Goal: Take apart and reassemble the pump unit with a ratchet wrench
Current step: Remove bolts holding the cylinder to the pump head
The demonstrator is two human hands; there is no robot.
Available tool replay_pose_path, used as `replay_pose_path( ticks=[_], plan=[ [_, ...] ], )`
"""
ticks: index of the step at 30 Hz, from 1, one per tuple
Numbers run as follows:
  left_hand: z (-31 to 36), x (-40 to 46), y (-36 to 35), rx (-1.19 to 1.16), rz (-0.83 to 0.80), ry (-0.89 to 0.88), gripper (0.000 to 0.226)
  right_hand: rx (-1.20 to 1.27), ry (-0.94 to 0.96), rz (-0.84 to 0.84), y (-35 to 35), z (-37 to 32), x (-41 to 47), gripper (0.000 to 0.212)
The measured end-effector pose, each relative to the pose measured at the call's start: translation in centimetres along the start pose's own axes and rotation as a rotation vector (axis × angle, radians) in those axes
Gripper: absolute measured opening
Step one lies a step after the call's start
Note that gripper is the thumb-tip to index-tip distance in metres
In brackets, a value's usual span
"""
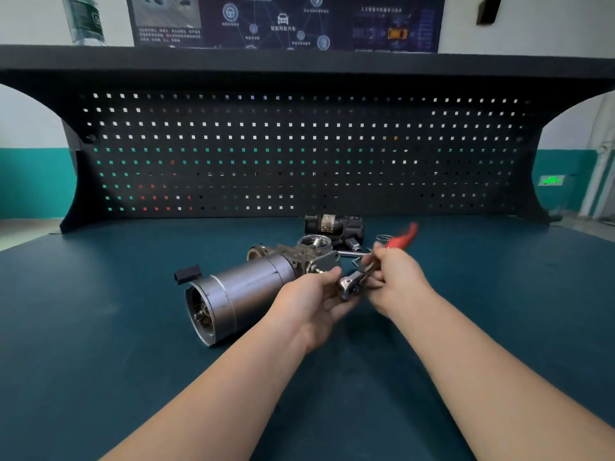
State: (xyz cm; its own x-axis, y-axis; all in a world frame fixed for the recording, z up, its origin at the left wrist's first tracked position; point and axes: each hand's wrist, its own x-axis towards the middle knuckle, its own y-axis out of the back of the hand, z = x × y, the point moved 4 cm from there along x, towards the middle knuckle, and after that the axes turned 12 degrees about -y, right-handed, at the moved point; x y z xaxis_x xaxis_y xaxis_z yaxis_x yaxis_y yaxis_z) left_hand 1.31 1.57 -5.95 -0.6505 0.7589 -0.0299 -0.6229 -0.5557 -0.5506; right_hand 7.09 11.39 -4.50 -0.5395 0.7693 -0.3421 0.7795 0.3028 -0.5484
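The pump unit (246,287), a grey metal cylinder with a cast head at its far end, lies on its side on the green bench top (100,311). A ratchet wrench (369,271) with a red handle is held just right of the pump's head, above the bench. My right hand (396,274) grips its shaft below the red handle. My left hand (319,294) holds the wrench's chrome head between thumb and fingers. The red handle is blurred.
Behind the pump stand a round metal cover (314,242), a dark motor part (332,224), a socket (352,244), a wire clip (382,237) and loose bolts (356,259). A black pegboard (299,154) closes the back of the bench. A bottle (85,19) stands on the top shelf.
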Motion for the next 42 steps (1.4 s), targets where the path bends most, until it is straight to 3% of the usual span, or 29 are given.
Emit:
replay_pose_path(
  ticks=[1, 3, 5, 8, 11, 14, 18, 20, 22, 26, 29, 31, 33, 36, 38, 40, 42],
  plan=[
    [0.0, 0.1, 0.0, 0.009, 0.002, -0.003, 0.008, 0.072, -0.076, -0.003, 0.1, 0.5, 0.2, 0.025],
    [-0.1, 0.1, 0.0, 0.008, 0.003, -0.009, 0.008, 0.056, 0.005, -0.040, -0.4, 0.2, 0.1, 0.025],
    [0.0, 0.1, 0.0, -0.019, 0.000, -0.022, 0.011, -0.120, 0.331, -0.120, -1.5, -1.2, -1.1, 0.023],
    [0.0, 0.0, -0.1, -0.052, -0.027, -0.023, 0.014, -0.595, 0.833, -0.326, -3.4, -1.7, -4.4, 0.019],
    [0.0, 0.1, 0.0, -0.042, -0.044, -0.009, 0.019, -0.801, 0.976, -0.387, -3.9, -0.9, -5.4, 0.016],
    [-0.1, 0.2, 0.0, -0.049, -0.016, -0.015, 0.014, -0.552, 0.743, -0.227, -2.7, -2.0, -3.6, 0.020],
    [-0.4, 0.1, -0.2, -0.014, -0.016, -0.010, 0.010, -0.035, -0.093, -0.070, 0.1, -0.5, 0.1, 0.028],
    [-0.5, 0.2, -0.1, 0.012, -0.008, -0.012, 0.009, 0.028, -0.180, -0.059, 0.2, 0.2, 0.5, 0.028],
    [-0.5, 0.2, 0.0, 0.009, -0.004, -0.015, 0.011, -0.044, 0.008, -0.089, -0.4, -0.4, 0.2, 0.026],
    [-0.4, 0.0, -0.3, -0.034, -0.035, -0.014, 0.016, -0.580, 0.793, -0.252, -2.8, -2.4, -3.7, 0.020],
    [-0.2, -0.1, -0.2, -0.053, -0.041, 0.007, 0.022, -0.867, 1.049, -0.340, -3.9, -1.0, -5.5, 0.014],
    [-0.1, 0.0, 0.0, -0.050, -0.021, 0.008, 0.021, -0.779, 1.003, -0.304, -3.7, -1.0, -5.1, 0.018],
    [-0.1, 0.0, 0.1, -0.039, -0.005, 0.009, 0.015, -0.569, 0.792, -0.192, -2.7, -1.7, -3.6, 0.022],
    [-0.3, 0.0, 0.1, -0.019, 0.006, 0.019, 0.011, -0.127, 0.151, -0.035, -0.4, -0.9, -0.6, 0.025],
    [-0.2, 0.0, 0.1, -0.017, 0.003, 0.023, 0.012, 0.085, -0.115, -0.033, 0.2, 0.4, 0.2, 0.028],
    [-0.2, 0.0, 0.1, -0.031, 0.007, 0.024, 0.012, 0.121, -0.105, -0.065, -0.1, 0.4, 0.0, 0.028],
    [-0.1, 0.0, 0.0, -0.058, 0.012, 0.018, 0.010, 0.029, 0.096, -0.143, -1.0, -0.7, -0.8, 0.025]
  ],
)
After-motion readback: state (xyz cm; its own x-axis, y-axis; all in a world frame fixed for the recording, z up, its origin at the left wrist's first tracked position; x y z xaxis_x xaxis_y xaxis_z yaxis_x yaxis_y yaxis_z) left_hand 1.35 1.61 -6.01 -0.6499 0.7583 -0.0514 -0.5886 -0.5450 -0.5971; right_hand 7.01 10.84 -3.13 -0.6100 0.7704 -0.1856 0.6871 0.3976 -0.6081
